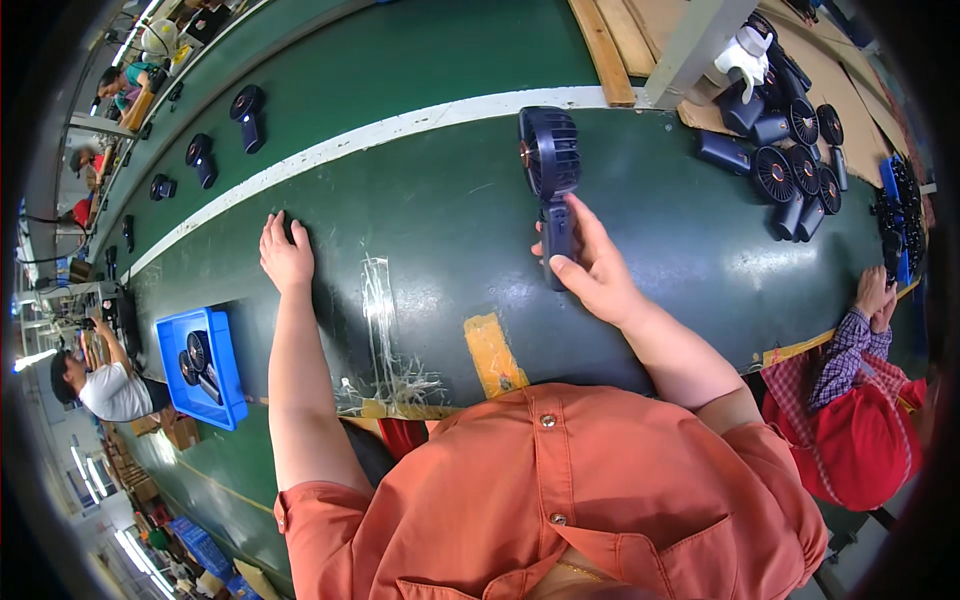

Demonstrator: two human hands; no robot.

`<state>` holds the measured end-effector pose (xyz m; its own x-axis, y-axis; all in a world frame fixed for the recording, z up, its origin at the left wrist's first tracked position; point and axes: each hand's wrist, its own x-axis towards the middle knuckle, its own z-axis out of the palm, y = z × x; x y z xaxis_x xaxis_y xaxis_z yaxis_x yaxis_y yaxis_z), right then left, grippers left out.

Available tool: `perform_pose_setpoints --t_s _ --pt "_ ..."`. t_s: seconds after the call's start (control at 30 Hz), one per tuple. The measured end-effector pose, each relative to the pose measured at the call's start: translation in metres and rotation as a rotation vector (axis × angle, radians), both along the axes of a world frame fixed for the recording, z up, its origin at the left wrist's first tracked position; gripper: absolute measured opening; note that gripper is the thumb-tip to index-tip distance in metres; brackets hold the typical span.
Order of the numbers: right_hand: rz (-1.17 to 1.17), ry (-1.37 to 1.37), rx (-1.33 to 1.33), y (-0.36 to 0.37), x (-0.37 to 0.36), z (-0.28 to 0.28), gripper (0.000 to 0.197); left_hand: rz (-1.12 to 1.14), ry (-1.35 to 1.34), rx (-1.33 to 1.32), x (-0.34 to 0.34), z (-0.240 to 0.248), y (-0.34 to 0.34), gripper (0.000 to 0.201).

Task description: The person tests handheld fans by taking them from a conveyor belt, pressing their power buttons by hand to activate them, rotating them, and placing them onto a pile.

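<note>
The right hand [592, 268] has its fingers wrapped around the handle of a dark blue handheld fan [550, 180], whose long axis runs straight away from the person with the round grille farthest out, above the green conveyor belt [420, 210], while the left hand [286, 255] rests empty, fingers together, flat on the belt well off to the left.

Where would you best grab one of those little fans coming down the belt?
Probably by the handle, from the side. The right hand holds its fan that way: fingers wrapped round the slim straight handle, round grille head clear above. The fan lying farther along the belt points its handle toward the near edge, so come from there. The left hand rests flat on the belt.
</note>
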<state>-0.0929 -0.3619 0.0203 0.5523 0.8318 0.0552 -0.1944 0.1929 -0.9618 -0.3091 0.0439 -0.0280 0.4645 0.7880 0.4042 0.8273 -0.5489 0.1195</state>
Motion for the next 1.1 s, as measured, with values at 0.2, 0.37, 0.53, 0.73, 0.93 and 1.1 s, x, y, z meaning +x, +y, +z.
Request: perform_pose_setpoints --t_s 0.2,0.37,0.53,0.73,0.93,1.1 --pt "-0.019 0.082 0.006 0.005 -0.003 0.001 0.085 -0.001 -0.003 0.000 -0.001 -0.001 0.000 0.042" --pt "-0.055 -0.029 -0.040 0.004 -0.003 -0.009 0.092 0.001 -0.002 0.003 0.001 -0.002 -0.001 0.042" --pt "-0.144 -0.082 -0.142 0.003 0.000 -0.009 0.087 -0.013 -0.003 0.005 0.001 -0.002 0.000 0.042" --pt "-0.172 -0.015 -0.170 0.003 0.001 0.000 0.083 -0.014 0.005 0.015 -0.001 -0.003 0.001 0.042" --pt "-0.168 -0.026 -0.197 0.004 0.003 -0.002 0.080 -0.014 0.010 0.014 0.000 -0.002 0.001 0.042" --pt "-0.199 0.011 -0.162 0.003 0.005 -0.006 0.091 -0.046 -0.001 0.031 0.008 -0.001 0.002 0.040"
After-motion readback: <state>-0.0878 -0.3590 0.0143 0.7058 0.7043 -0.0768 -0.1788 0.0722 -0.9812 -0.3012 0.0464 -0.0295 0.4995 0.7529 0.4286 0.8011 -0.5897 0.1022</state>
